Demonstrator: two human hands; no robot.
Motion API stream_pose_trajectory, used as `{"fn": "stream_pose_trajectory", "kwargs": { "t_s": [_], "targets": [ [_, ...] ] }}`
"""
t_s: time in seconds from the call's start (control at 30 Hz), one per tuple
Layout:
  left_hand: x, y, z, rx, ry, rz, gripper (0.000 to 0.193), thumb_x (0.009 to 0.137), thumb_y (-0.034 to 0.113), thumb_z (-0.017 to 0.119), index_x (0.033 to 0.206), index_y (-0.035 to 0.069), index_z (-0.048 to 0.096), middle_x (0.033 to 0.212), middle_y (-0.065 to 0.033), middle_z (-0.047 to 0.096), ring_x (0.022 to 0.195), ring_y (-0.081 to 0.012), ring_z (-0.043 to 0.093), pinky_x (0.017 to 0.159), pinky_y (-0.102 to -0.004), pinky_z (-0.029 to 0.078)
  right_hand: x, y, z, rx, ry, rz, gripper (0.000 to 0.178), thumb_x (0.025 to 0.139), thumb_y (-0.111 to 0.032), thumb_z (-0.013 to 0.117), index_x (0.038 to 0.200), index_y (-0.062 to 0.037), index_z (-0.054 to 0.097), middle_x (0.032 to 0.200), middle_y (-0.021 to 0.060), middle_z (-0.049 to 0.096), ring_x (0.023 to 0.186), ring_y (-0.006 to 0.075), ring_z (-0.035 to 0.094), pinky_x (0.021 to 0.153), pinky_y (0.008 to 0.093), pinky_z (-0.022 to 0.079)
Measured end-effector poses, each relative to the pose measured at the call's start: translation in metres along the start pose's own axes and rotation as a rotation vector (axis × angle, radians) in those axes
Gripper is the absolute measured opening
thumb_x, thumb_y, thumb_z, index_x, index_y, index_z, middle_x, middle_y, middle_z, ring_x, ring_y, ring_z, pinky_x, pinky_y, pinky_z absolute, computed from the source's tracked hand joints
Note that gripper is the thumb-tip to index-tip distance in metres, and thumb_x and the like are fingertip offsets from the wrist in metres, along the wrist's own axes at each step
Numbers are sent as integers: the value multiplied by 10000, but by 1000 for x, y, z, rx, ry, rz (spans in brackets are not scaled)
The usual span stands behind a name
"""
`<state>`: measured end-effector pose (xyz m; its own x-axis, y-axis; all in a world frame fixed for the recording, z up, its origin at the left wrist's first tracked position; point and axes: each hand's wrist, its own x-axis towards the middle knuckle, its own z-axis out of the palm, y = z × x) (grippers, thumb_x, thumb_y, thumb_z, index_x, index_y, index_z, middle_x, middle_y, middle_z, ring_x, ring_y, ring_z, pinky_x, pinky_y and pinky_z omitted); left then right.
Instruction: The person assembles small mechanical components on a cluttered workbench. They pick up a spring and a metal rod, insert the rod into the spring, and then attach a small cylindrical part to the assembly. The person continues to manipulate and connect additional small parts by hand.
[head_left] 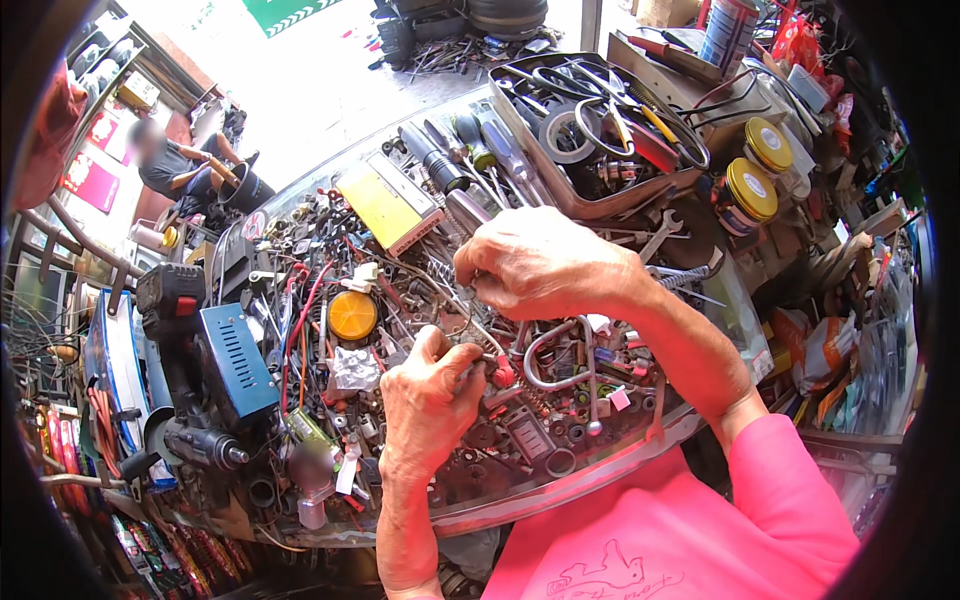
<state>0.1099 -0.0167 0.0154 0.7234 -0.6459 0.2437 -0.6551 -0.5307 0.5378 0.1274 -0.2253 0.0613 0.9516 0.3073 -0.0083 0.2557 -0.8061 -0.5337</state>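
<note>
My left hand point(430, 400) hovers low over a tabletop strewn with small metal parts, its thumb and fingers pinched together. What they hold, if anything, is too small to make out. Farther up and to the right is my right hand point(545, 262), its fingers curled shut and their tips hidden under the hand. A thin curved wire point(462, 322) shows between the two hands. Close to my left fingertips lies a red piece point(502, 372). A bent U-shaped metal bar point(535, 365) rests below my right hand. Beside the right fingers is a small coil spring point(440, 268).
An orange round reflector point(352, 315), a yellow-and-white box point(390, 205) and a blue metal case point(240, 360) lie leftward. A cordless drill point(185, 400) stands at the left edge. Behind are screwdrivers point(510, 155) and a tool tray point(610, 205). Another person point(190, 165) sits far left.
</note>
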Motion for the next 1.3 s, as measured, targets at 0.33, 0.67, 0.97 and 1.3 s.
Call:
{"fn": "stream_pose_trajectory", "kwargs": {
  "t_s": [0.33,0.67,0.97,1.3],
  "targets": [
    [6,2,-11,-335,108,-180,102,744,21,694,840,20,661,773,-33,560,599,-102,530,533,-266,415,1,-5,9,74,26,-72,239,809,-220,599,863,11,620,775,215,636,755,372,641,675,439,501],
    [5,0,-19,-1075,229,-479,165,872,94,660,987,-19,626,785,-133,698,425,22,340,391,-156,218,7,-14,11,559,30,-177,232,902,-147,530,1019,32,618,855,155,681,846,273,669,766,375,508],
    [1,-6,-16,-996,278,-501,176,855,71,705,990,-33,663,815,-49,692,691,-69,624,619,-190,469,8,-15,14,516,2,-181,226,883,-151,529,958,37,628,854,175,676,845,318,664,765,401,499],
    [2,-3,-14,-833,295,-460,143,867,36,693,985,-32,651,846,-44,681,745,-78,630,696,-208,498,10,-12,15,563,19,-172,205,879,-152,548,908,31,634,784,162,676,774,305,668,718,391,508]
  ]
}}
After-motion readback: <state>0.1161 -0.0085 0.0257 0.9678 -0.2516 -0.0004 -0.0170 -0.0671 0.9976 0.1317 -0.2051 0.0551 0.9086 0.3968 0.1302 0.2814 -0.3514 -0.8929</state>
